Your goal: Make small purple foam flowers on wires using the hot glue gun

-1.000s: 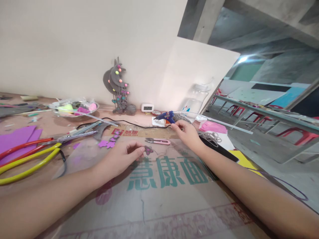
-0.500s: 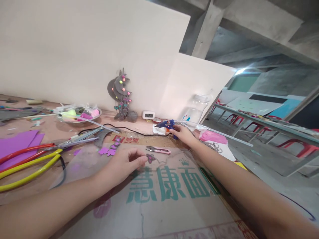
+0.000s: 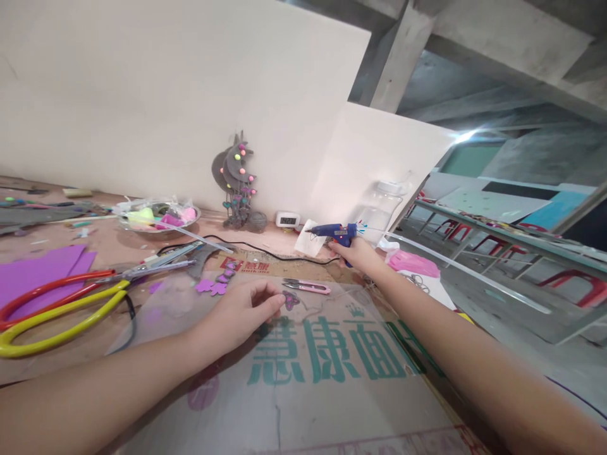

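My right hand (image 3: 356, 254) is wrapped round the handle of a blue hot glue gun (image 3: 336, 232), its nozzle pointing left and a long clear glue stick (image 3: 455, 262) running out of its back. Low over the plastic-covered cardboard (image 3: 303, 411), my left hand (image 3: 253, 311) pinches a small purple and grey butterfly-like piece (image 3: 291, 301) between thumb and fingers. A thin grey thread trails right from that piece. Just beyond lie pink-handled thread snips (image 3: 307, 286). Purple cut-out shapes (image 3: 212, 287), some with grey ones, rest past the left hand.
Red- and yellow-handled scissors (image 3: 109, 284) and purple sheets (image 3: 45, 278) lie at left. Behind are a bowl of pompoms (image 3: 156, 218), a grey moon ornament (image 3: 237, 183), a small digital clock (image 3: 287, 219) and a clear bottle (image 3: 383, 205). A black cord (image 3: 265, 250) crosses the table.
My right hand has lifted the glue gun up from the white card at the back, and more of the gun and its stick shows. The left hand keeps its pinch on the small piece.
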Tool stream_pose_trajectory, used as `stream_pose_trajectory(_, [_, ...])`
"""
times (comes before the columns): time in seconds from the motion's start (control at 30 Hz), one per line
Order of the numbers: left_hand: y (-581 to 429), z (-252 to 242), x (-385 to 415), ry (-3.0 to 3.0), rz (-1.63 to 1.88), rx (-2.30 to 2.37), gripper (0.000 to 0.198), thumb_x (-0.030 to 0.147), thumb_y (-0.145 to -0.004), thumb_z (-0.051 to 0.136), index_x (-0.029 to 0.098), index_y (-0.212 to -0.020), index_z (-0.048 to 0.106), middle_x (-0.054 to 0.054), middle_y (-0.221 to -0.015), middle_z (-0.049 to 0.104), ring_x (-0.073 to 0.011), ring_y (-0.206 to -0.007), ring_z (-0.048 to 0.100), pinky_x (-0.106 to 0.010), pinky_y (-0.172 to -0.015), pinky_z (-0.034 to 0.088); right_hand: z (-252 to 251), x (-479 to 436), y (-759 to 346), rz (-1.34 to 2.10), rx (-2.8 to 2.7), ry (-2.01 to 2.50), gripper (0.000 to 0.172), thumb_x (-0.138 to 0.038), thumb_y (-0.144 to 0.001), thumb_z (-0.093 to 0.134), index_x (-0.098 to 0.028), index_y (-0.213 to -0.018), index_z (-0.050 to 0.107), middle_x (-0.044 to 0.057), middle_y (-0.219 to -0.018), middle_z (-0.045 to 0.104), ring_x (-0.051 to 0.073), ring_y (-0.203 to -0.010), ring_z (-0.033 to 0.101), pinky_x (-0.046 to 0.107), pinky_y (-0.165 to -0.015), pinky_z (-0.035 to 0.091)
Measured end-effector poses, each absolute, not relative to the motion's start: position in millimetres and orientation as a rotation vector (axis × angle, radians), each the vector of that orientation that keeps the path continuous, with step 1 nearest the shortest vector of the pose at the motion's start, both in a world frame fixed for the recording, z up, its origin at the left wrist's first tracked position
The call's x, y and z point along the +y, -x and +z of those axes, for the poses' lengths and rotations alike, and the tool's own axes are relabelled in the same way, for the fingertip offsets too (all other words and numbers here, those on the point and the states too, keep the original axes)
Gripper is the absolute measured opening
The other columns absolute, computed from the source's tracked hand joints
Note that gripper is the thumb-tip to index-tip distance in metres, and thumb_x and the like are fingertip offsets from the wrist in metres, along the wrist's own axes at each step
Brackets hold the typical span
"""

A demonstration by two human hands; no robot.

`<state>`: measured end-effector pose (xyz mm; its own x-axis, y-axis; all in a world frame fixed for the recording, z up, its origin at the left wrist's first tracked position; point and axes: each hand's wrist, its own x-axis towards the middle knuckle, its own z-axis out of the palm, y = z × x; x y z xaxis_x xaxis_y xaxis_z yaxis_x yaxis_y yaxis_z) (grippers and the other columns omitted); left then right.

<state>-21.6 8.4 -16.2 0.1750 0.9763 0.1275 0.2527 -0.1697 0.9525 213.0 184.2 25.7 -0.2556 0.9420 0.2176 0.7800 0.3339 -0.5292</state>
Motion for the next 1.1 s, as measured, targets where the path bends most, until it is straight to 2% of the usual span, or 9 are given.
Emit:
stream_pose_trajectory(0.07, [21.6,-16.2,7.7,-1.588,1.061,1.211,0.022,0.035,-0.082,0.049,0.018,-0.071,0.052,0.002,-0.064,0.055,-0.0120,-0.059,0.049,-0.022,-0.057,0.037,28.2,176.9,-210.6,0.476,-2.100,1.492,0.027,-0.038,-0.079,0.056,-0.013,-0.078,0.068,0.001,-0.046,0.060,0.011,-0.039,0.049,0.020,-0.040,0.034])
stream_pose_trajectory(0.2, [21.6,-14.2,6.4,-1.558,1.072,1.222,0.020,0.034,-0.082,0.049,0.017,-0.070,0.052,0.002,-0.063,0.054,-0.0116,-0.059,0.049,-0.022,-0.056,0.037,33.1,160.8,-209.0,0.558,-2.073,1.467,0.028,-0.036,-0.080,0.053,-0.015,-0.092,0.068,0.003,-0.058,0.067,0.009,-0.040,0.047,0.019,-0.038,0.031])
stream_pose_trajectory(0.3, [21.5,-12.4,6.1,-1.543,1.078,1.227,0.018,0.032,-0.081,0.049,0.017,-0.071,0.052,0.002,-0.062,0.054,-0.0115,-0.058,0.049,-0.022,-0.055,0.038,36.8,142.2,-210.7,0.627,-2.063,1.437,0.028,-0.037,-0.080,0.054,-0.015,-0.093,0.067,0.003,-0.064,0.068,0.010,-0.043,0.050,0.020,-0.039,0.032])
stream_pose_trajectory(0.43, [20.9,-11.5,7.0,-1.574,1.106,1.230,0.018,0.029,-0.080,0.048,0.017,-0.067,0.051,0.003,-0.060,0.052,-0.0110,-0.056,0.048,-0.021,-0.054,0.037,33.3,105.7,-212.1,0.738,-1.985,1.260,0.028,-0.041,-0.079,0.058,-0.016,-0.091,0.063,0.004,-0.069,0.066,0.015,-0.061,0.059,0.022,-0.050,0.041])
stream_pose_trajectory(0.53, [20.6,-9.9,7.1,-1.560,1.122,1.234,0.017,0.026,-0.079,0.047,0.018,-0.064,0.048,0.003,-0.057,0.051,-0.0106,-0.054,0.047,-0.021,-0.053,0.036,21.2,76.9,-214.9,0.823,-1.920,1.131,0.030,-0.046,-0.083,0.053,-0.019,-0.093,0.059,0.003,-0.077,0.065,0.014,-0.060,0.057,0.025,-0.056,0.044])
stream_pose_trajectory(0.63, [20.8,-7.6,6.0,-1.558,1.119,1.288,0.014,0.025,-0.077,0.047,0.018,-0.066,0.048,0.003,-0.059,0.052,-0.0116,-0.057,0.049,-0.022,-0.055,0.038,9.5,55.2,-219.3,0.764,-1.967,1.164,0.028,-0.047,-0.085,0.049,-0.021,-0.083,0.060,0.003,-0.077,0.065,0.017,-0.067,0.059,0.029,-0.065,0.047])
stream_pose_trajectory(0.73, [21.6,-7.8,4.9,-1.591,1.120,1.357,0.012,0.025,-0.076,0.048,0.019,-0.067,0.049,0.003,-0.061,0.053,-0.0122,-0.058,0.050,-0.022,-0.055,0.038,6.8,41.9,-219.4,0.688,-2.099,1.129,0.021,-0.043,-0.082,0.054,-0.023,-0.082,0.061,0.003,-0.080,0.066,0.020,-0.077,0.061,0.032,-0.071,0.047])
stream_pose_trajectory(0.9, [22.5,-12.5,4.7,-1.620,1.106,1.425,0.011,0.027,-0.076,0.049,0.019,-0.068,0.051,0.002,-0.063,0.056,-0.0141,-0.062,0.053,-0.024,-0.059,0.040,11.2,31.8,-209.1,0.725,-2.184,1.065,0.016,-0.038,-0.074,0.065,-0.022,-0.075,0.061,0.001,-0.074,0.064,0.018,-0.066,0.060,0.028,-0.061,0.046])
stream_pose_trajectory(1.1, [22.4,-10.4,2.8,-1.642,1.096,1.422,0.011,0.026,-0.077,0.048,0.019,-0.070,0.051,0.002,-0.066,0.056,-0.0142,-0.063,0.053,-0.025,-0.060,0.041,7.6,29.3,-205.8,0.670,-2.181,1.166,0.018,-0.038,-0.072,0.066,-0.022,-0.073,0.059,-0.002,-0.068,0.060,0.017,-0.063,0.056,0.027,-0.057,0.042])
